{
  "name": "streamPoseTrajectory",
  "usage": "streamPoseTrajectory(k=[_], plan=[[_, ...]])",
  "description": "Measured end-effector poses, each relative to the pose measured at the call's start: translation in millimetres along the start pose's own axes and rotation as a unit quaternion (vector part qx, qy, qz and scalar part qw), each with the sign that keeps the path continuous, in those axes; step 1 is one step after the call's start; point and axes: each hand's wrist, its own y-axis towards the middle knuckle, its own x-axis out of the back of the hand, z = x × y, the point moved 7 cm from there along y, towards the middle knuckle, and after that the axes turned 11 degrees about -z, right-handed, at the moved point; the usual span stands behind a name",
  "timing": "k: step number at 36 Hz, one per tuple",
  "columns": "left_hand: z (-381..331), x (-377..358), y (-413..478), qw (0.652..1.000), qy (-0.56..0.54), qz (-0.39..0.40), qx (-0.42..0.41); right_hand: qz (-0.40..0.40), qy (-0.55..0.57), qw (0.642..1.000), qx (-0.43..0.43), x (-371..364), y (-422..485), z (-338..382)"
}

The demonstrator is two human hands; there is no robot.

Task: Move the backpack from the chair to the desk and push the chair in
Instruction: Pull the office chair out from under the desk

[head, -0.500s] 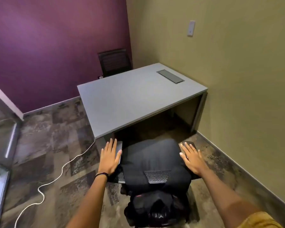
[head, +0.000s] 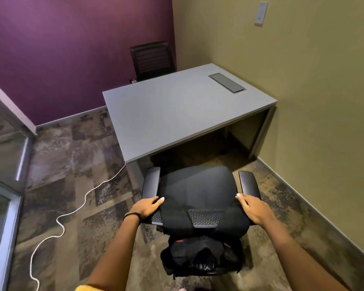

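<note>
A black office chair (head: 195,185) stands just in front of the grey desk (head: 177,114), its seat facing the desk. A black backpack (head: 202,257) hangs behind the chair's mesh backrest (head: 206,216), with its two straps draped over the top onto the seat side. My left hand (head: 147,207) sits at the backrest's left corner, fingers curled at the edge of the left strap. My right hand (head: 254,208) lies flat on the outer edge of the right strap, fingers stretched out. Both armrests (head: 150,181) are uncovered.
A white cable (head: 76,208) snakes over the carpet left of the chair, up to the desk's near corner. A second black chair (head: 153,59) stands behind the desk at the purple wall. The olive wall runs close on the right; a glass partition (head: 2,185) is at left.
Both hands have come back off the armrests to the top corners of the backrest, onto the backpack's straps. The view has pulled back a little from the desk.
</note>
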Motion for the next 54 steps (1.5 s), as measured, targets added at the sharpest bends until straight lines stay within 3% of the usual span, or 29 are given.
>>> streamPoseTrajectory(k=[5,9,20,22,37,54], plan=[[-5,-3,-1,0.995,-0.014,0.073,0.070,-0.026,-0.010,1.000,0.008,5,0,0],[-14,-11,2,0.976,-0.090,0.148,0.134,-0.037,-0.009,0.999,0.011,7,1,1],[-40,-32,7,0.942,0.019,0.224,0.248,-0.050,-0.036,0.998,0.010,15,-6,5],[-42,-31,7,0.945,0.050,0.208,0.246,-0.050,-0.031,0.998,0.007,14,-7,5],[-28,1,12,0.986,-0.007,0.051,0.158,-0.050,-0.012,0.999,0.008,11,-8,3],[21,10,-11,0.971,-0.125,-0.111,0.170,-0.037,-0.035,0.999,0.008,6,-13,1]])
